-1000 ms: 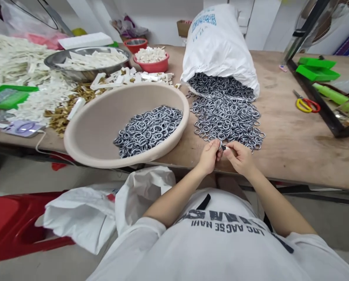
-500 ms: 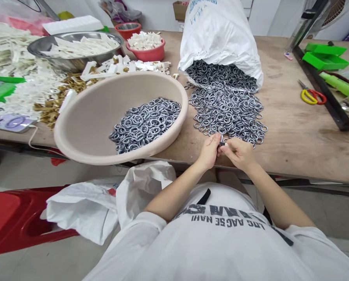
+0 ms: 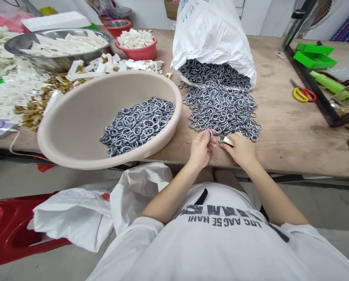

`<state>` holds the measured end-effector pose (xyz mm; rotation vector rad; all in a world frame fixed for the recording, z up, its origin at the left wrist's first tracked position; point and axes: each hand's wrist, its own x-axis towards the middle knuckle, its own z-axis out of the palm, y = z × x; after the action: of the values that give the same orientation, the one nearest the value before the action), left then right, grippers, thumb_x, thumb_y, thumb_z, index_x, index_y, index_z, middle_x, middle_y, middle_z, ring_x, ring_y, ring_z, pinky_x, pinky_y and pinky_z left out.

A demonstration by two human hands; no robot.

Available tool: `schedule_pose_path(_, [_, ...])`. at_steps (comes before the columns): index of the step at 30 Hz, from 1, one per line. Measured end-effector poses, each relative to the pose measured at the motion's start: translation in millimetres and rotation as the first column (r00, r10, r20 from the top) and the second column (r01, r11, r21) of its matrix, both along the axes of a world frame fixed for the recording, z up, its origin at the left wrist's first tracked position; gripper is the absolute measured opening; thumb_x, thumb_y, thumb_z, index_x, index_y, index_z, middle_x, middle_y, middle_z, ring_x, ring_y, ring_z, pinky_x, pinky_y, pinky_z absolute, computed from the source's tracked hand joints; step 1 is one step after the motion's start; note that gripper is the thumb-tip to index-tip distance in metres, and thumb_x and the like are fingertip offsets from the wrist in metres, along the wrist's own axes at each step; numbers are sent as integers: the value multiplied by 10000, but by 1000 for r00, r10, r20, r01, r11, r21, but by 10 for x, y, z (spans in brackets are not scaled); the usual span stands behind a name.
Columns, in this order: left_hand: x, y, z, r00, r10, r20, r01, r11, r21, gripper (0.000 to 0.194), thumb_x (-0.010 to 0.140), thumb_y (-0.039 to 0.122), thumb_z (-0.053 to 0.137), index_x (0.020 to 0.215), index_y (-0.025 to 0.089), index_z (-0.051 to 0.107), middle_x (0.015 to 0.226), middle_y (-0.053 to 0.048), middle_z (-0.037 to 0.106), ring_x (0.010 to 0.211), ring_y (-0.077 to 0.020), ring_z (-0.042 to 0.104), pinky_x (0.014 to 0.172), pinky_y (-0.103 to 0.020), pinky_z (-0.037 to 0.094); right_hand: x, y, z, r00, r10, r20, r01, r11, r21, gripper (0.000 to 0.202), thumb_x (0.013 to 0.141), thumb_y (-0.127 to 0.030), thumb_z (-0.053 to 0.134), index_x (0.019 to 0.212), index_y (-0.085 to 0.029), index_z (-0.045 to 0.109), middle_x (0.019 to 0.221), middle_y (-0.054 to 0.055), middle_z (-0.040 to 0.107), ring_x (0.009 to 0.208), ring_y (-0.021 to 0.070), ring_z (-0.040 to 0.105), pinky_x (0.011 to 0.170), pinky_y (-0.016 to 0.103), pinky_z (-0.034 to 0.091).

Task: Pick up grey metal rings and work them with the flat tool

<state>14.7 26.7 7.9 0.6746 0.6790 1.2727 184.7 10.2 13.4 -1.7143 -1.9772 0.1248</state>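
Note:
My left hand (image 3: 200, 151) pinches a grey ring (image 3: 211, 135) between thumb and fingers, just in front of the pile of loose rings (image 3: 221, 111). My right hand (image 3: 241, 150) is closed on a small flat tool (image 3: 228, 141) with a pale body and a dark end; its exact kind does not show. Another single ring (image 3: 220, 141) is at the right fingertips. To the left of both hands stands a large beige basin (image 3: 71, 128), with a heap of similar rings (image 3: 139, 127) in it.
Behind the pile lies a white sack (image 3: 212, 31) spilling rings. Red-and-yellow scissors (image 3: 303, 95), green trays (image 3: 315, 58) and a dark metal frame (image 3: 312, 86) are at right. White and brown parts, a steel bowl (image 3: 57, 58) and a pink bowl (image 3: 137, 50) crowd the left.
My hands were together over a ring and a dark-ended tool; now they are apart, the left with a ring raised at its fingertips. The view has shifted slightly to the right.

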Motion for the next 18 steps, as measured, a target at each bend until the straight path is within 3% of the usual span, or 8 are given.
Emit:
schedule_pose_path(3, [-9,3,-2,998,61,33,-61,998,10,381,847,378,735,1156,190,616,781,8,686,610,-65,625,574,-161,503,-5,4,-5,999,-1,45,3,999,-52,149,920,-351,645,893,-218,705,907,62,632,723,182,539,595,316,271])
schedule_pose_path(6, [-14,-12,33,997,61,57,-58,997,-45,288,843,360,720,1038,165,636,814,-6,678,635,-74,631,555,-169,507,-19,2,53,966,33,-256,-48,997,-54,124,928,-304,611,875,-204,662,885,49,610,781,188,543,654,303,346])
schedule_pose_path(8, [6,-46,70,999,20,36,-17,997,-75,282,823,375,745,965,160,631,803,5,642,598,-62,587,485,-156,446,-90,-35,98,796,56,-602,-126,989,-74,176,943,-362,594,858,-209,615,786,11,562,719,165,515,650,286,380])
schedule_pose_path(10, [48,-101,100,999,-36,-14,35,997,-72,316,812,423,762,930,168,619,743,34,574,525,-40,491,419,-145,341,-217,-106,125,524,18,-851,-211,971,-109,258,945,-462,589,851,-223,573,694,-32,486,589,128,433,576,264,369])
schedule_pose_path(11, [73,-133,109,997,-62,-40,59,996,-59,334,817,458,755,910,173,608,705,49,530,494,-34,436,404,-146,299,-290,-149,129,413,-11,-911,-240,963,-121,285,931,-499,606,852,-229,563,671,-47,459,545,114,389,542,256,353])
schedule_pose_path(13, [117,-192,111,994,-73,-76,72,997,-17,378,829,522,729,848,180,570,666,62,471,492,-36,389,424,-151,298,-425,-235,118,304,-35,-952,-266,956,-121,298,902,-515,651,854,-233,568,666,-55,462,523,102,374,518,247,353])
schedule_pose_path(15, [141,-232,98,996,-29,-90,31,999,28,414,820,548,727,798,180,538,682,57,479,554,-47,430,505,-153,375,-509,-298,92,303,-1,-953,-253,964,-81,254,883,-467,696,887,-232,600,740,-34,548,603,113,480,588,250,431])
schedule_pose_path(18, [136,-251,70,996,-5,-88,8,999,31,441,791,576,742,798,172,564,704,44,518,614,-62,474,577,-169,421,-523,-325,51,388,108,-915,-214,976,25,251,868,-371,727,1071,-250,640,989,19,662,867,163,619,832,308,515])
